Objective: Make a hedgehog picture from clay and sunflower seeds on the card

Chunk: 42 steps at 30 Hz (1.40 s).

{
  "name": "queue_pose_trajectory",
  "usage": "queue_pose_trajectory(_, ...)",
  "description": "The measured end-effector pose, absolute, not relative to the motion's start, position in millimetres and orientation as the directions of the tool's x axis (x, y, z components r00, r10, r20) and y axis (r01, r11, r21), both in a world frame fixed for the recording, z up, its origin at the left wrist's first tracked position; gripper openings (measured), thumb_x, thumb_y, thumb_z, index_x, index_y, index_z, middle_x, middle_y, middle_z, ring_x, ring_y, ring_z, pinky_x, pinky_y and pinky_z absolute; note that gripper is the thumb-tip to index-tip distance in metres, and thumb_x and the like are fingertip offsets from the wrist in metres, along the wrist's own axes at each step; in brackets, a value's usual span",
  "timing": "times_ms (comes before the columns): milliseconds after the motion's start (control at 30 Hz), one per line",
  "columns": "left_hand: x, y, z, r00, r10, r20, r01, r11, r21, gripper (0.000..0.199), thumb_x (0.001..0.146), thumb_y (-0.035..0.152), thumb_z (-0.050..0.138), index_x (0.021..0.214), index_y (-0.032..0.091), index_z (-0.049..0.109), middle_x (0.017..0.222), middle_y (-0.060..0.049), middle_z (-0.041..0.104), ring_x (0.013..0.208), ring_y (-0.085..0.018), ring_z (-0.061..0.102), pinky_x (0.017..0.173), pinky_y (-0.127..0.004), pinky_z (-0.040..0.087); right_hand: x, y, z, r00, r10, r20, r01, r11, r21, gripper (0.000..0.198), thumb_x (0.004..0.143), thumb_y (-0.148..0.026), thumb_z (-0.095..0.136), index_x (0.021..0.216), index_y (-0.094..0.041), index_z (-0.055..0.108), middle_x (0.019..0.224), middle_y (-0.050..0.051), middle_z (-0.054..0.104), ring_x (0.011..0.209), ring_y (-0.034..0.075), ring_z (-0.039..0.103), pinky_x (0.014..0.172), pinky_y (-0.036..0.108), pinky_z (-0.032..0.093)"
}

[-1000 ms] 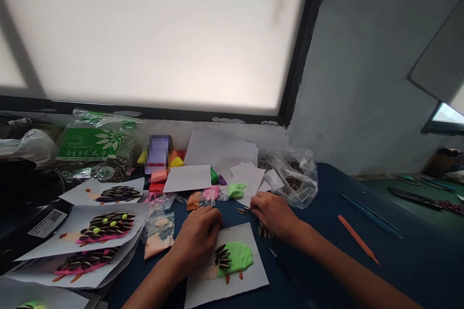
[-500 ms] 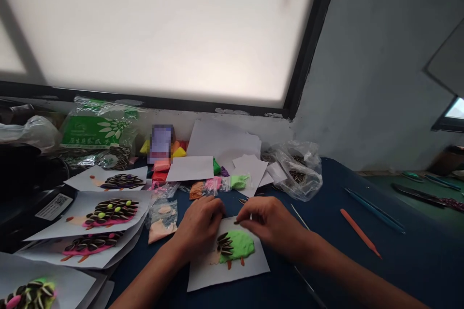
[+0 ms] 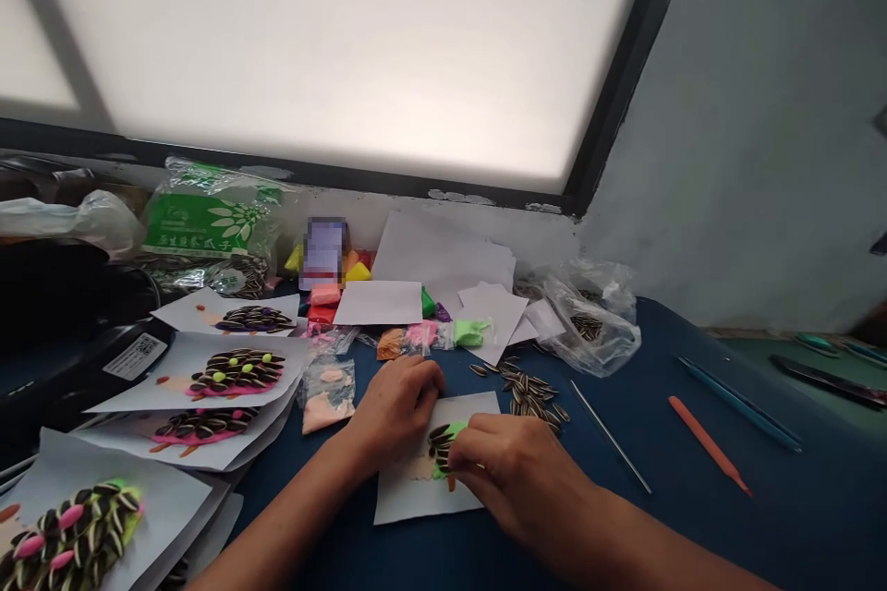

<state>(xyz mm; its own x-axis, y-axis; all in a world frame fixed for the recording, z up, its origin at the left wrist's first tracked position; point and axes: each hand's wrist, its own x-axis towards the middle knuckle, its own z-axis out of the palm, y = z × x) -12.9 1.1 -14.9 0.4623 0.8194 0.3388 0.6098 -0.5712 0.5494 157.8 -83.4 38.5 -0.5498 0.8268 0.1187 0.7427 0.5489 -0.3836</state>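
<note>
A white paper card (image 3: 416,510) lies on the dark blue table, bearing a hedgehog shape of light green and peach clay. Striped sunflower seeds (image 3: 439,449) stand in the green clay near the peach part. My left hand (image 3: 398,402) rests on the card's upper left edge, its fingers curled down and the fingertips partly hidden. Over the green clay, my right hand (image 3: 516,471) is closed in a pinch at the row of seeds; the seed between its fingertips is mostly hidden. This hand covers most of the clay body.
A pile of loose sunflower seeds (image 3: 532,397) lies beyond my right hand. To the right are a thin metal rod (image 3: 610,436), an orange tool (image 3: 708,443) and blue tweezers (image 3: 738,402). Finished hedgehog cards (image 3: 242,355) are stacked at left. Bagged clay (image 3: 329,402) lies behind my left hand.
My right hand has moved down from the card's top edge onto the green clay, carrying a seed. The seed pile now shows. The camera view has shifted; my left hand stays on the card.
</note>
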Motion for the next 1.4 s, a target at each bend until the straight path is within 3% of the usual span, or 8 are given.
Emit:
queue_pose_trajectory(433,-12,2,-14,0.464,0.814,0.348,0.614,-0.579,0.536,0.019,0.083,0.013,0.047,0.083,0.021,0.064,0.084,-0.004,0.066,0.081,-0.019,0.059,0.070,-0.030,0.042,154,-84,29,-0.568,0.810,0.149,0.764,0.586,-0.272,0.013,0.087,-0.010,0.056,0.080,-0.018,0.063,0.078,0.002,0.063,0.068,0.013,0.057,0.060,0.022,0.036)
queue_pose_trajectory(800,-12,1,-16,0.459,0.816,0.352,0.609,-0.577,0.544,0.018,0.084,0.013,0.046,0.081,0.020,0.062,0.082,-0.004,0.063,0.079,-0.019,0.058,0.070,-0.030,0.041,151,-84,32,-0.587,0.804,0.094,0.797,0.594,-0.110,0.015,0.085,-0.006,0.055,0.077,-0.018,0.063,0.077,0.003,0.063,0.065,0.013,0.053,0.056,0.024,0.029)
queue_pose_trajectory(1067,-12,1,-17,0.452,0.812,0.368,0.588,-0.582,0.562,0.016,0.084,0.013,0.046,0.081,0.020,0.060,0.080,-0.002,0.062,0.079,-0.019,0.057,0.069,-0.030,0.039,152,-84,22,-0.606,0.781,0.151,0.791,0.612,0.006,0.017,0.081,-0.004,0.056,0.075,-0.018,0.061,0.074,0.002,0.060,0.061,0.013,0.047,0.052,0.026,0.022)
queue_pose_trajectory(1400,-12,2,-21,0.451,0.811,0.371,0.595,-0.584,0.552,0.016,0.083,0.013,0.047,0.081,0.020,0.061,0.081,-0.002,0.062,0.078,-0.018,0.057,0.069,-0.030,0.038,153,-83,17,-0.618,0.765,0.181,0.783,0.621,0.046,0.016,0.083,-0.006,0.059,0.075,-0.019,0.060,0.072,0.001,0.059,0.059,0.013,0.045,0.050,0.027,0.018)
